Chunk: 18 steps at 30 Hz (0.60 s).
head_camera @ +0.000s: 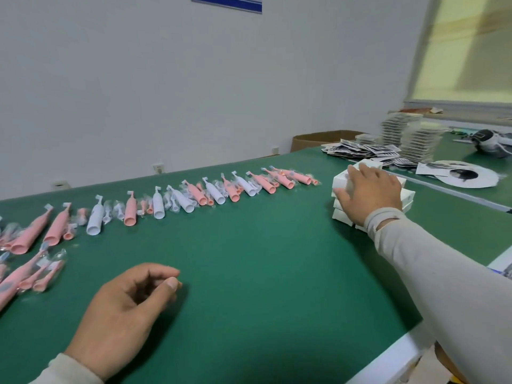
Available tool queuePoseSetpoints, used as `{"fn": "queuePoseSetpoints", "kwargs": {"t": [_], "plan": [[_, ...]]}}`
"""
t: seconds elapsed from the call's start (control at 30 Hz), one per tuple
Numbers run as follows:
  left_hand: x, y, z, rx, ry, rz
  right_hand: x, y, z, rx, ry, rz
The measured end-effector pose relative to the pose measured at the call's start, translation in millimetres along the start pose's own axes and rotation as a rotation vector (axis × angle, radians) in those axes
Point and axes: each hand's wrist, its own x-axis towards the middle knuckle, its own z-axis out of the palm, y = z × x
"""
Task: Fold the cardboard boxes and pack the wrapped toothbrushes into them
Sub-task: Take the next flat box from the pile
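A long row of wrapped toothbrushes (191, 196), pink and white, runs across the green table (249, 259) from the left edge to the far middle. More pink ones lie at the near left (36, 275). A stack of white folded boxes (340, 200) stands at the right. My right hand (370, 195) lies on top of that stack, fingers spread over the top box and thumb down its left side. My left hand (130, 309) rests on the table near the front, fingers loosely curled, holding nothing.
Flat printed box blanks (360, 151) lie heaped at the far right, beside tall stacks of them (412, 137). A brown carton (318, 139) stands behind the table. A round printed sheet (465, 176) and a tool (490, 142) lie on the neighbouring table. The table's white edge (393, 358) runs at the near right.
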Motion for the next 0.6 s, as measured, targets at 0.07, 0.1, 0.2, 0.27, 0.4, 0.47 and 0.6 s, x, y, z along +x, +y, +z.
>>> {"fn": "queuePoseSetpoints", "kwargs": {"t": [0.07, 0.1, 0.2, 0.27, 0.4, 0.47, 0.6], "plan": [[1.6, 2.6, 2.0, -0.004, 0.007, 0.006, -20.7, -28.1, -11.3, 0.163, 0.174, -0.097], [3.3, 3.3, 3.5, 0.008, 0.026, 0.019, -35.7, -51.0, -17.7, 0.284, 0.244, -0.183], [7.1, 5.6, 3.0, 0.045, 0.208, 0.034, -91.9, -143.6, -30.8, 0.621, 0.147, -0.460], [4.6, 6.7, -7.0, 0.082, 0.364, 0.063, -124.7, -209.0, -35.2, 0.795, -0.092, -0.547], [-12.6, -2.1, -38.9, 0.145, 0.556, 0.042, -166.7, -309.3, -41.5, 1.214, -0.480, -0.469], [-23.0, -7.8, -53.7, 0.178, 0.640, -0.024, -181.3, -331.8, -36.8, 1.336, -0.495, -0.432], [-38.8, -14.4, -75.1, 0.232, 0.667, -0.116, -201.4, -338.4, -21.9, 1.271, -0.438, -0.559]]}}
